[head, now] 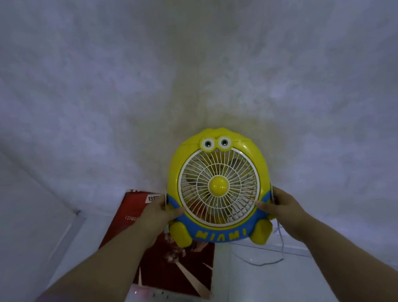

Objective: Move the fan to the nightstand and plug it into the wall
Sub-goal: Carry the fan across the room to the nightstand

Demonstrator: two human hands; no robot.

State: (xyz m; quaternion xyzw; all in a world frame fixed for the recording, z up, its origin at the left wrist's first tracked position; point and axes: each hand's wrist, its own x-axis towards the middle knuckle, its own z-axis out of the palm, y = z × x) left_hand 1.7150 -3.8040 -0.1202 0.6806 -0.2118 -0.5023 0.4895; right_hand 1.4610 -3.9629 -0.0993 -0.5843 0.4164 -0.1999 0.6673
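A small yellow and blue cartoon fan (218, 186) with a white grille, two round eyes and the word MIAMI on its base is held up in front of a pale wall. My left hand (158, 216) grips its left side and my right hand (283, 207) grips its right side. A thin white cord (278, 254) hangs from the right side of the fan and loops down onto the glossy white surface (272, 287) below. The plug end of the cord is not in view, and neither is any wall socket.
A dark red printed box or poster (171, 262) leans against the wall below and left of the fan. A white panel edge (52, 234) runs along the left. The wall (182, 65) fills the upper view.
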